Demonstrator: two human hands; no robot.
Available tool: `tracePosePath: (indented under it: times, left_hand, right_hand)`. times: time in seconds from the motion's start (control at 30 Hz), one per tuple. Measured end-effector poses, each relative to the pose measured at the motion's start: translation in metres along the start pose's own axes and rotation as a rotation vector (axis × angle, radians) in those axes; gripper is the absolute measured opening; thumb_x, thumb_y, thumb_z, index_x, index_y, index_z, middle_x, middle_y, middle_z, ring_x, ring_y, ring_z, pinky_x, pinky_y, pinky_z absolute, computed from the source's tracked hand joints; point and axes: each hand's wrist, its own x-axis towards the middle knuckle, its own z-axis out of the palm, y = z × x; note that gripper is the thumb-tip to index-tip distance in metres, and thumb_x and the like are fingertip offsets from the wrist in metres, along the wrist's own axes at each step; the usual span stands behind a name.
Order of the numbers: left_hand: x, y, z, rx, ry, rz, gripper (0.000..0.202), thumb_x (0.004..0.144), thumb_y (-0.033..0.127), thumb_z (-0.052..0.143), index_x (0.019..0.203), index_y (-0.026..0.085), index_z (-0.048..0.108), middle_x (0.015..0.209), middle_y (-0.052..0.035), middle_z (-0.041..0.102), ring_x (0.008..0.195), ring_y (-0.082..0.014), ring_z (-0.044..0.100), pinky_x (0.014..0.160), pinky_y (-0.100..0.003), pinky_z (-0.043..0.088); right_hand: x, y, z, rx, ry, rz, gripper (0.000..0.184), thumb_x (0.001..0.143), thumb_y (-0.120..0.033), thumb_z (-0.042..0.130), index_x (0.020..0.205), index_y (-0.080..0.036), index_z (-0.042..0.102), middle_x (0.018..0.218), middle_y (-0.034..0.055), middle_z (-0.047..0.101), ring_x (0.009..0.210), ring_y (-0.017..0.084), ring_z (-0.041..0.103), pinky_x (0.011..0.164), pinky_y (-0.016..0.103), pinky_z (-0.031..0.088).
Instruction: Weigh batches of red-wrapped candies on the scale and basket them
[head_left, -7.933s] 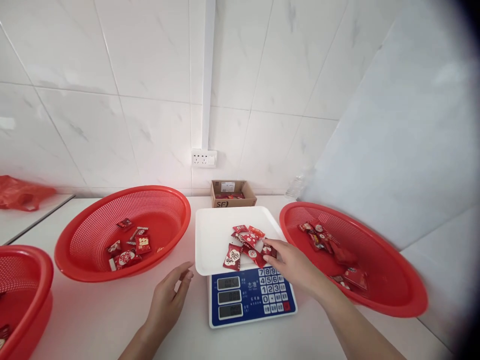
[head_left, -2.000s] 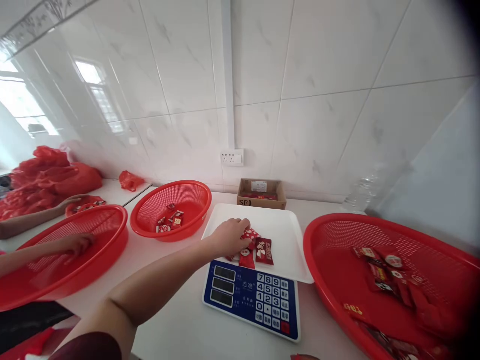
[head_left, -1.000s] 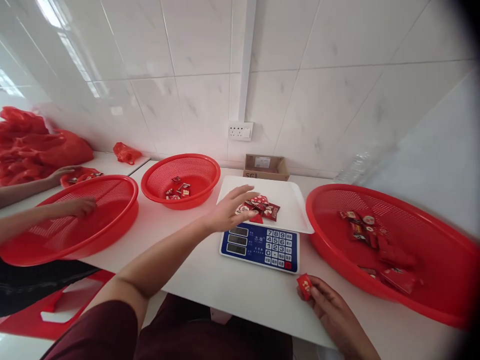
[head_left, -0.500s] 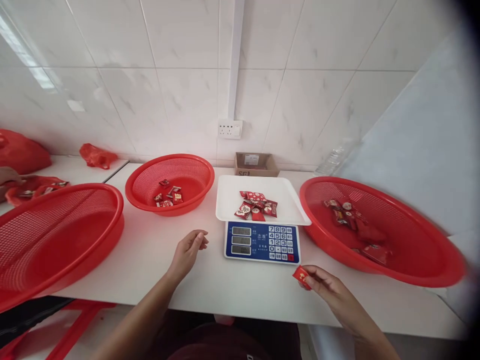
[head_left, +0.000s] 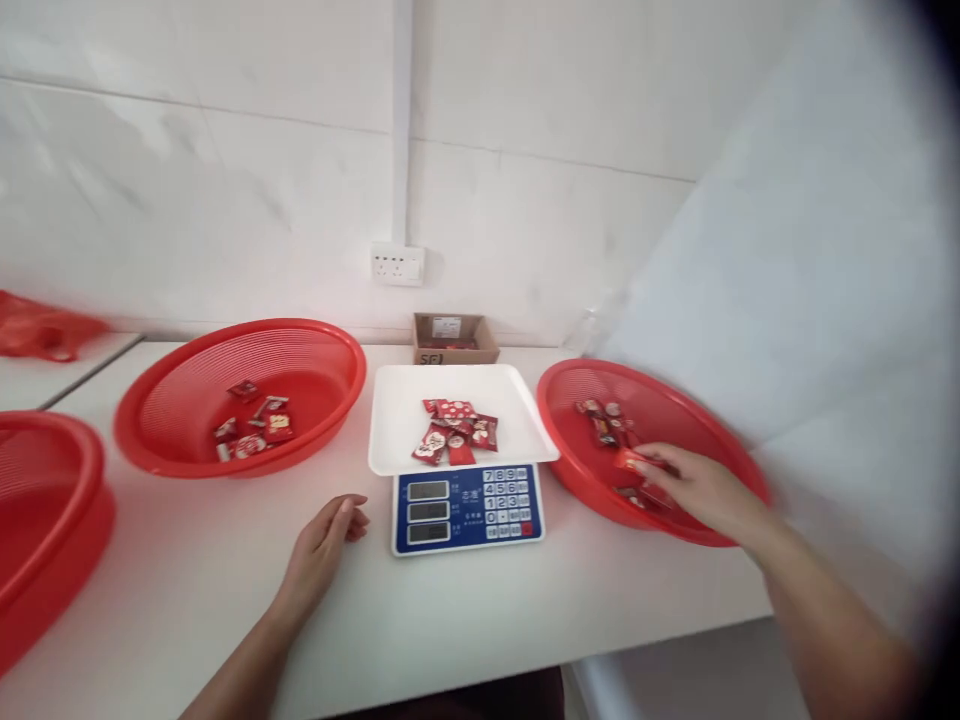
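Note:
My right hand [head_left: 694, 485] reaches over the red basket [head_left: 577, 480] on the right and pinches a small red packet [head_left: 628, 460] above the red packets [head_left: 604, 420] lying inside it. My left hand [head_left: 321, 548] rests palm down on the white counter, left of the blue scale [head_left: 465, 505], fingers loosely curled and holding nothing. On the scale's white tray [head_left: 397, 420] lies a small heap of red packets [head_left: 454, 432].
A second red basket [head_left: 172, 400] with several red packets stands left of the scale. A third red basket [head_left: 45, 520] is at the far left edge. A small cardboard box [head_left: 454, 338] and a wall socket [head_left: 397, 264] are behind the scale. A red bag [head_left: 45, 330] lies far left.
My right hand has carried the red packet from the counter's front edge up and right over the right basket. My left hand has settled flat beside the scale. The view has swung right.

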Motion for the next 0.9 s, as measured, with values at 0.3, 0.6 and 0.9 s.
tracePosePath:
  times: [0.3, 0.6, 0.9]
  left_hand:
    - [0.004, -0.005, 0.003, 0.048, -0.004, 0.007, 0.051, 0.077, 0.065, 0.044, 0.087, 0.02, 0.064, 0.071, -0.0028, 0.064, 0.067, -0.0179, 0.062, 0.065, -0.03, 0.053]
    - [0.003, -0.007, 0.005, 0.038, -0.028, 0.023, 0.045, 0.082, 0.059, 0.042, 0.09, 0.02, 0.064, 0.073, -0.0024, 0.063, 0.069, -0.0167, 0.061, 0.068, -0.03, 0.052]
    - [0.001, -0.013, 0.004, 0.025, -0.049, 0.035, 0.043, 0.086, 0.055, 0.039, 0.093, 0.021, 0.064, 0.074, -0.0023, 0.063, 0.071, -0.0168, 0.06, 0.07, -0.03, 0.051]
  right_hand:
    - [0.023, -0.048, -0.001, -0.005, -0.017, -0.083, 0.033, 0.081, -0.05, 0.049, 0.099, -0.027, 0.063, 0.1, 0.0028, 0.068, 0.085, 0.023, 0.063, 0.071, 0.033, 0.048]
    - [0.042, -0.152, 0.061, 0.119, -0.227, -0.558, 0.025, 0.083, -0.032, 0.049, 0.102, -0.025, 0.065, 0.106, 0.0029, 0.066, 0.096, 0.02, 0.06, 0.083, 0.034, 0.048]
    - [-0.001, -0.134, 0.076, 0.326, 0.232, -0.492, 0.032, 0.086, -0.045, 0.045, 0.103, -0.023, 0.06, 0.107, 0.0062, 0.064, 0.096, 0.021, 0.059, 0.083, 0.034, 0.047]
